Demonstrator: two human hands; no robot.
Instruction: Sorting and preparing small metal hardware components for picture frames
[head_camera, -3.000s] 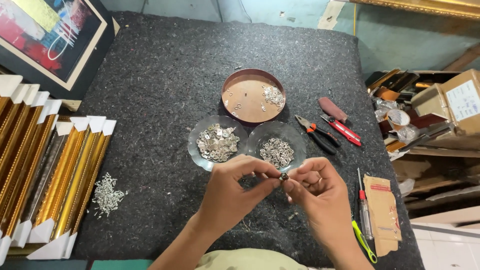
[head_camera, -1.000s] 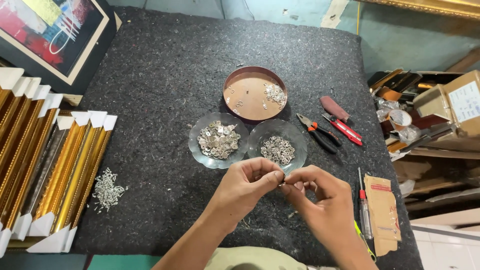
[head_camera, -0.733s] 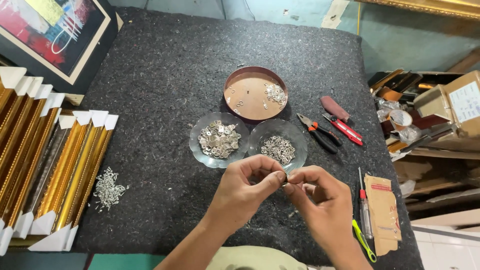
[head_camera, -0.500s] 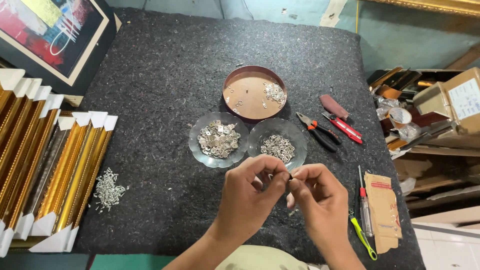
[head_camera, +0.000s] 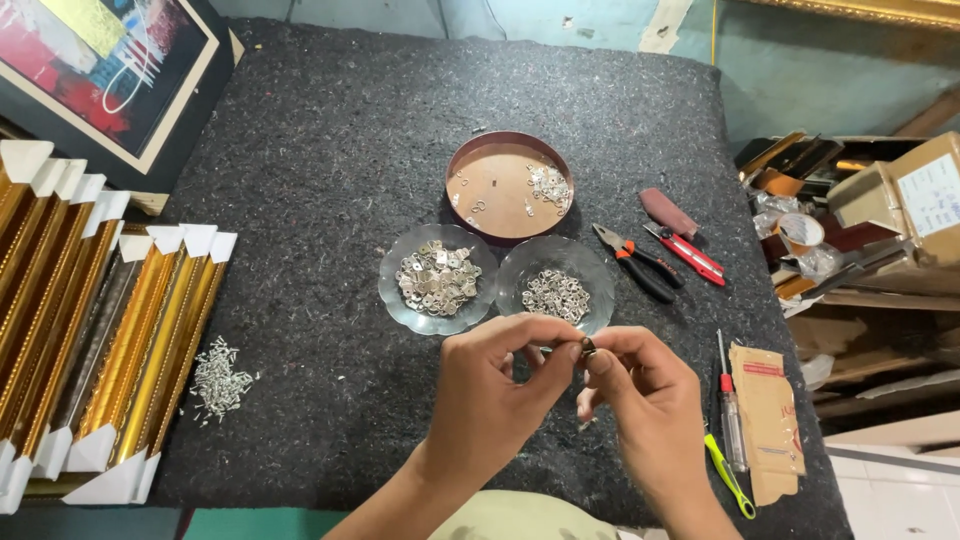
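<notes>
My left hand (head_camera: 495, 395) and my right hand (head_camera: 640, 400) meet fingertip to fingertip over the dark felt table (head_camera: 330, 180), pinching a small metal ring fitting (head_camera: 588, 347) between them. Just beyond the fingers sit two clear glass dishes: the left dish (head_camera: 394, 300) holds flat silver hanger plates, the right dish (head_camera: 598, 275) holds small silver rings. Behind them stands a round brown tin lid (head_camera: 490, 195) with a few metal bits at its right side.
Pliers (head_camera: 632, 262), a red-handled tool (head_camera: 690, 253) and a maroon block (head_camera: 668, 211) lie right of the dishes. A screwdriver (head_camera: 728, 410) and brown paper packet (head_camera: 766, 415) sit by my right hand. Gold frame mouldings (head_camera: 90, 340) and a screw pile (head_camera: 218, 378) lie left; a framed picture (head_camera: 100, 70) far left.
Both hands have stayed together near the front edge, shifting slightly and turning the small fitting between the fingertips. Nothing else on the table has moved.
</notes>
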